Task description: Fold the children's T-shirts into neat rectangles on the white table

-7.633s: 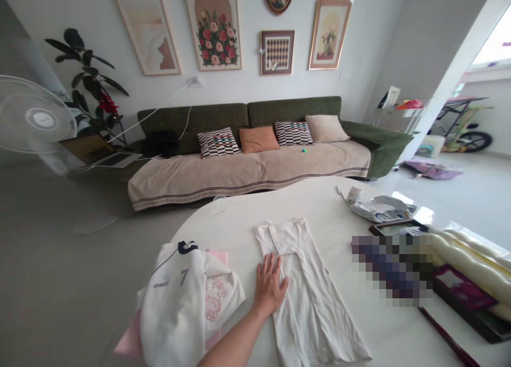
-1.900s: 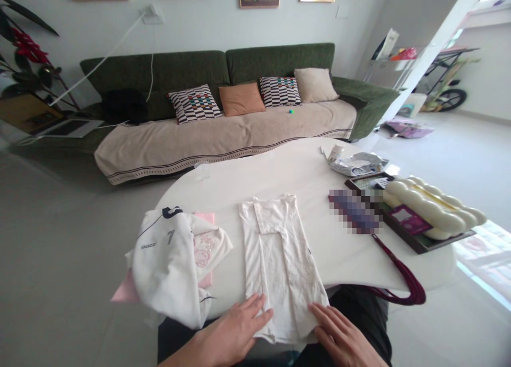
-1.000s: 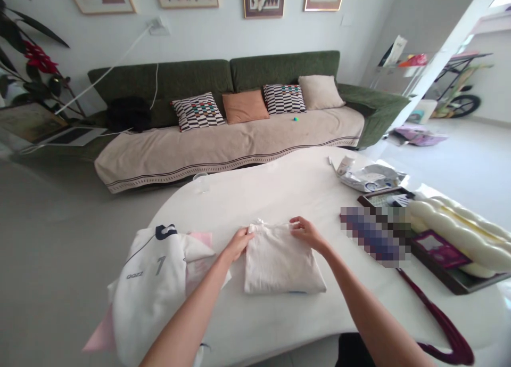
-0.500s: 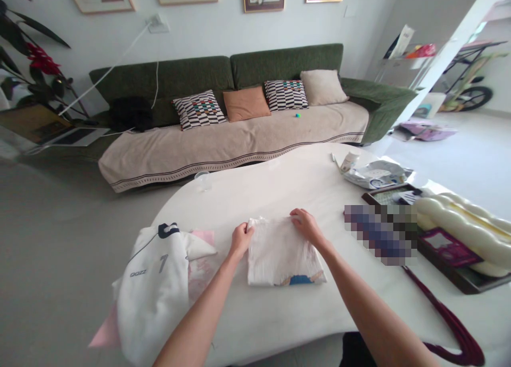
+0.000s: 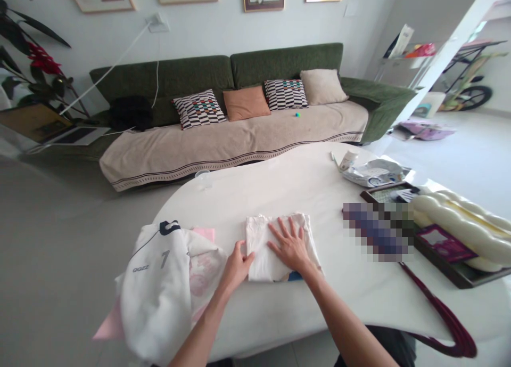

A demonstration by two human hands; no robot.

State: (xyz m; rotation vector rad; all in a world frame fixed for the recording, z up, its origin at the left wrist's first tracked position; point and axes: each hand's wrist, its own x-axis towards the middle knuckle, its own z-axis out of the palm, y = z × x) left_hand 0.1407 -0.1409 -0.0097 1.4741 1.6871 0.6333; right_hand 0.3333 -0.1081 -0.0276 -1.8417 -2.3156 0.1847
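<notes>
A folded white garment (image 5: 261, 248) lies on the white table, with a bit of blue print showing at its near edge. My right hand (image 5: 289, 245) presses flat on top of it, fingers spread. My left hand (image 5: 238, 266) rests against its left edge, holding nothing. Just left of that hand is a pile of clothes: a white jersey with a number 7 (image 5: 155, 292) over a white printed shirt (image 5: 205, 274), with pink cloth (image 5: 110, 324) sticking out beneath.
The white table's rim (image 5: 255, 164) curves in front of a green sofa. On the right lie crumpled packaging (image 5: 373, 173), a pixelated blurred object (image 5: 377, 231), a dark tray (image 5: 447, 266) with a pale cushion and a dark red cord (image 5: 443, 319). A glass (image 5: 203, 179) stands at the far rim.
The long white garment has become a compact folded bundle. My right hand has gone from gripping the far edge to lying flat on top, and my left hand has slid to the bundle's side.
</notes>
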